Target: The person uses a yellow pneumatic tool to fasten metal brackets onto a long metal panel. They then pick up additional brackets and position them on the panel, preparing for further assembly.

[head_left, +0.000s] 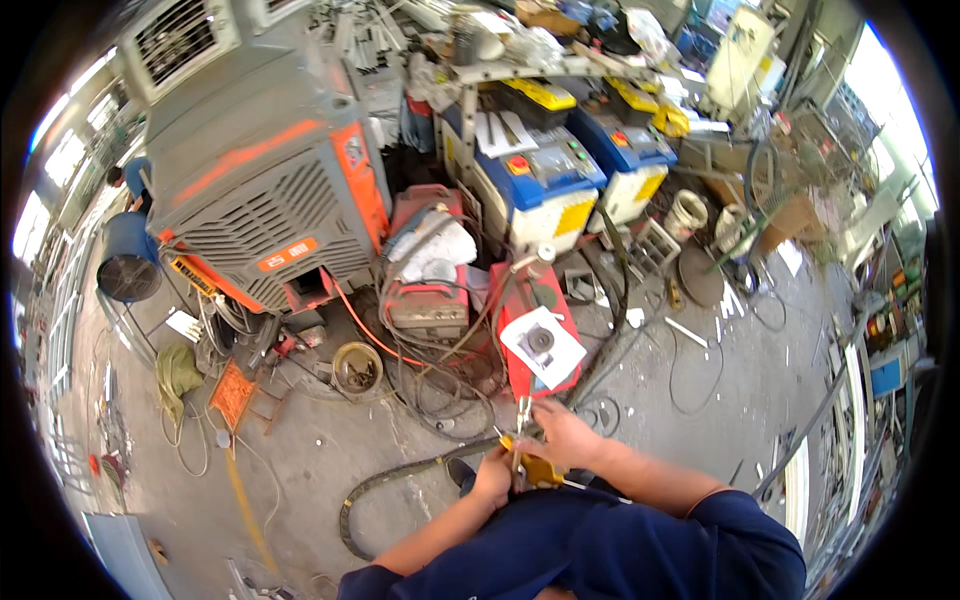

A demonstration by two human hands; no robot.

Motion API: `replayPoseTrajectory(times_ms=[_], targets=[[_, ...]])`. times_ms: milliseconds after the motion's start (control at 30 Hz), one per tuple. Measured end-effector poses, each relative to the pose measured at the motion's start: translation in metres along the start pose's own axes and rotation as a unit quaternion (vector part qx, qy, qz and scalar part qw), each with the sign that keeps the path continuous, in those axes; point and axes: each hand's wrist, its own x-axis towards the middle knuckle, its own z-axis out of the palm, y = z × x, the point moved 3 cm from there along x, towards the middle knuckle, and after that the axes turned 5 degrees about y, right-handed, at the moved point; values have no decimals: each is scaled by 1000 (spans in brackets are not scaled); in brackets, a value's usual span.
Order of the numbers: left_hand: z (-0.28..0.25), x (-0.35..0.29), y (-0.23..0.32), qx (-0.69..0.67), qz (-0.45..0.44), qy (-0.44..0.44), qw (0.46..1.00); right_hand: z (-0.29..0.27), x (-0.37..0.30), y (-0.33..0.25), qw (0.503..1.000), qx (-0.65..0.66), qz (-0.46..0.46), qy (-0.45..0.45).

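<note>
Close to my body, both hands meet at a small yellow tool (540,472) with a silver metal end (524,408) pointing away from me. My left hand (492,478) is closed around its near left side. From the right, my right hand (562,437) reaches across with its fingers bent against the metal part. The tool's exact kind is too small to make out, and my fingers hide part of it. Just beyond stands a red case (512,290), on which lie a white sheet (562,352) and a dark round piece (540,340).
A large grey and orange machine (250,190) fills the left. Blue and white machines (540,190) stand at the back, beside a red machine (428,300). Hoses and cables (400,470) snake over the floor near a round bucket (357,368). Another person (132,178) is far left.
</note>
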Motion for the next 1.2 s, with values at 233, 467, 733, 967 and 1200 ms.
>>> replayPoseTrajectory(times_ms=[233,467,733,967,1200], targets=[[89,48,5,-3,19,126,992,-63,-114,138,971,-7,208,-120],[220,72,-6,44,65,164,983,-155,-173,261,947,102,226,-205],[272,102,43,221,94,106,965,-241,-205,396,846,279,449,70],[250,201,41,183,70,234,952,-292,-189,493,623,525,529,238],[205,317,24,222,-23,299,928,-366,-130,573,634,452,571,262]])
